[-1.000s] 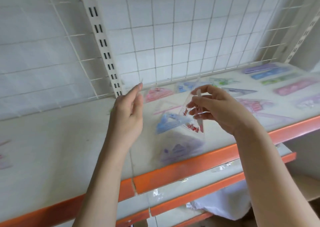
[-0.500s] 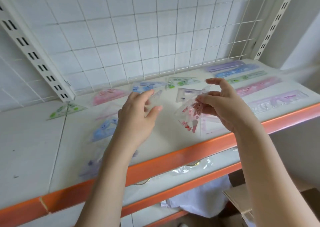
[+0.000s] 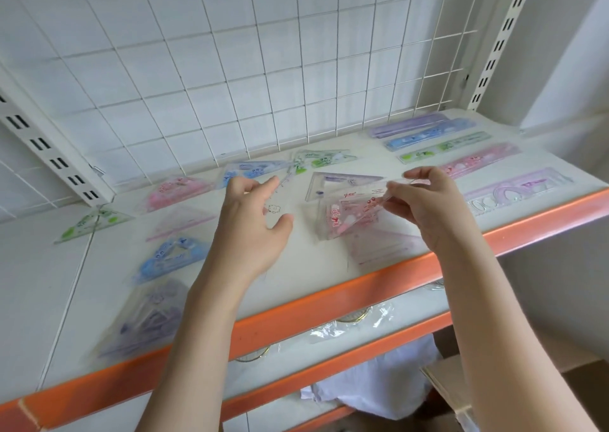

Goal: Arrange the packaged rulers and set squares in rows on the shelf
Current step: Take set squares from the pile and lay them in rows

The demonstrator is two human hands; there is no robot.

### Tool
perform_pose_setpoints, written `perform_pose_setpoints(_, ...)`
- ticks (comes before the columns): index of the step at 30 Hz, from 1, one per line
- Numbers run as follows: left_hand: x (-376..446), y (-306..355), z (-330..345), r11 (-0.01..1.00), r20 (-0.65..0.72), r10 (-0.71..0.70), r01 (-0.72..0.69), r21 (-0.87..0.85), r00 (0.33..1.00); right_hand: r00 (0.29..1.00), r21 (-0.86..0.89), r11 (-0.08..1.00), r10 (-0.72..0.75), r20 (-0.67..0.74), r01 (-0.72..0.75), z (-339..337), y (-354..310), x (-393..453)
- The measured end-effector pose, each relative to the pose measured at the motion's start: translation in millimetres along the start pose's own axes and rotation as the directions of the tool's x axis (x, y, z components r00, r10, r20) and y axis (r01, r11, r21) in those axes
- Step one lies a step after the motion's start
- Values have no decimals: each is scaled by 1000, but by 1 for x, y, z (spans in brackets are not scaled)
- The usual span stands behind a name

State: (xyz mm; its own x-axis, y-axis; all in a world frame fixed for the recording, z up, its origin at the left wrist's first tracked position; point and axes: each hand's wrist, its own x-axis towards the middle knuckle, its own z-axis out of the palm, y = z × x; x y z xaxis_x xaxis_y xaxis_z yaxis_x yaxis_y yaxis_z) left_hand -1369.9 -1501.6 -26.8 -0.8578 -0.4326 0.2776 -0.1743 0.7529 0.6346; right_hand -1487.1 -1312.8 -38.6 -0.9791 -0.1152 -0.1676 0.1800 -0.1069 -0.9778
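My right hand (image 3: pixel 428 207) pinches a clear packaged set square with pink print (image 3: pixel 346 215), tilted just above the white shelf (image 3: pixel 313 267). My left hand (image 3: pixel 253 227) hovers to its left and holds a clear set square with a small cloud print (image 3: pixel 273 208) between fingers and thumb. Pink (image 3: pixel 178 191), blue (image 3: pixel 250 174), green (image 3: pixel 323 161) and purple (image 3: pixel 336 184) set squares line the back. More lie at the left: green (image 3: pixel 92 224), blue (image 3: pixel 171 257), purple (image 3: pixel 148 319). Packaged rulers (image 3: pixel 445 149) lie in a row at the right.
A white wire grid (image 3: pixel 230 69) backs the shelf, with slotted uprights at both sides. The shelf has an orange front edge (image 3: pixel 329 303). Below, a lower shelf holds clear bags (image 3: pixel 352 326); a white bag (image 3: pixel 379 385) and a cardboard box (image 3: pixel 451 388) sit underneath.
My view swung right, bringing the rulers into sight. My right hand carried the pink-printed set square lower, toward the shelf. My left hand came down beside it.
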Motion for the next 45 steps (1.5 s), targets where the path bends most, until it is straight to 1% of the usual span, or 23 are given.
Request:
perform_pose_setpoints(2, 5, 1, 0, 1000, -7, 6, -6, -10, 1000, 1000, -46, 999, 5, 0, -5, 5, 4, 1)
perform_pose_setpoints(3, 8, 1, 0, 1000, -11, 11, -11, -19, 1000, 1000, -118, 993, -17, -8, 16, 7, 6, 1)
perform_pose_setpoints(4, 11, 2, 0, 999, -13, 19, -20, -31, 1000, 998, -249, 967, -64, -18, 57, 8, 8, 1)
perform_pose_setpoints(6, 16, 2, 2, 998, -8, 44, -44, -47, 999, 985, -532, 835, -172, -17, 137, 8, 11, 1)
perform_pose_setpoints(7, 19, 2, 4, 997, -5, 60, -60, -49, 998, 979, -619, 770, -205, -10, 155, 7, 12, 1)
perform_pose_setpoints(9, 27, 4, 6, 995, 4, 93, -93, -44, 996, 977, -719, 680, -213, -10, 141, 4, 13, 4)
perform_pose_setpoints(12, 47, 10, 11, 987, 47, 158, -159, 3, 986, 987, -834, 549, -155, -41, 52, -1, 14, 7)
perform_pose_setpoints(13, 55, 13, 15, 984, 70, 179, -180, 13, 981, 986, -855, 518, -157, -49, 40, -3, 14, 7)
perform_pose_setpoints(15, 73, 20, 26, 976, 132, 207, -213, 37, 969, 981, -867, 496, -188, -57, 45, -7, 13, 7)
perform_pose_setpoints(18, 98, 28, 48, 968, 255, 225, -247, 54, 940, 975, -868, 494, -217, -58, 58, -12, 13, 9)
perform_pose_setpoints(21, 115, 34, 69, 967, 385, 197, -243, 75, 902, 971, -864, 498, -234, -52, 73, -16, 14, 11)
perform_pose_setpoints(23, 120, 36, 81, 962, 446, 183, -253, 103, 876, 968, -864, 495, -249, -39, 92, -17, 16, 10)
perform_pose_setpoints(26, 121, 36, 93, 954, 509, 182, -277, 116, 842, 962, -844, 525, -269, -38, 114, -19, 16, 9)
perform_pose_setpoints(30, 122, 35, 95, 968, 550, 159, -240, 79, 820, 956, -829, 543, -291, -35, 135, -21, 14, 8)
perform_pose_setpoints(33, 121, 34, 90, 968, 547, 161, -239, 73, 822, 951, -826, 541, -309, -19, 159, -15, 12, 5)
perform_pose_setpoints(37, 112, 27, 66, 958, 476, 183, -266, 111, 860, 940, -822, 523, -339, 43, 226, 8, 11, 0)
perform_pose_setpoints(41, 85, 6, 22, 960, 376, 172, -240, 143, 911, 916, -784, 513, -365, 168, 349, 51, 11, -11)
perform_pose_setpoints(45, 48, -30, -23, 972, 287, 77, -136, 193, 955, 883, -755, 467, -329, 335, 461, 108, 15, -34)
